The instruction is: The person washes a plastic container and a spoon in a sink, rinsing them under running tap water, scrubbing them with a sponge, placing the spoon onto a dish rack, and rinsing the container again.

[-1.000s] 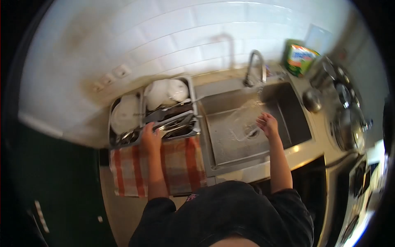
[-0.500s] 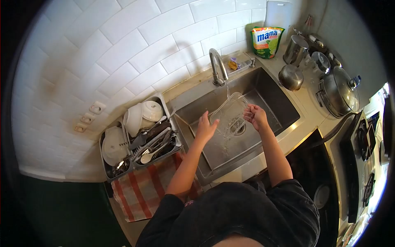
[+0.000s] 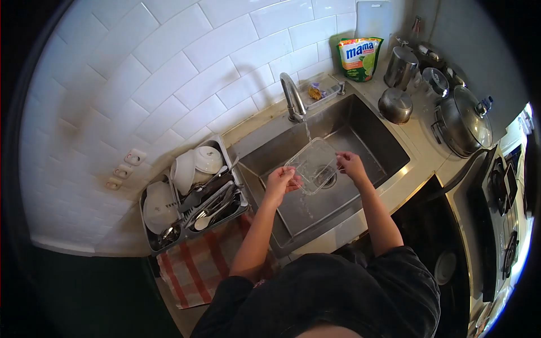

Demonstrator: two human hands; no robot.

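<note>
A clear rectangular container point(image 3: 314, 165) is held over the steel sink point(image 3: 293, 217), tilted, under the running faucet point(image 3: 292, 98). My left hand point(image 3: 283, 183) grips its left edge, fingers closed on the rim. At its right edge, my right hand point(image 3: 350, 164) pinches the rim. Water falls from the spout onto the container, and some runs off its lower left side into the sink. The drain point(image 3: 327, 178) shows through and beside the clear plastic.
A dish rack point(image 3: 194, 225) with bowls and utensils stands left of the sink, above a checked cloth point(image 3: 194, 270). A green pouch point(image 3: 359, 59), a small pot point(image 3: 395, 105) and a large lidded pot point(image 3: 465, 121) stand at the right, near a stove point(image 3: 490, 214).
My left hand has left the dish rack, crossed to the sink and closed on the container's left edge. The container has been raised and tilted between both hands. The view has shifted.
</note>
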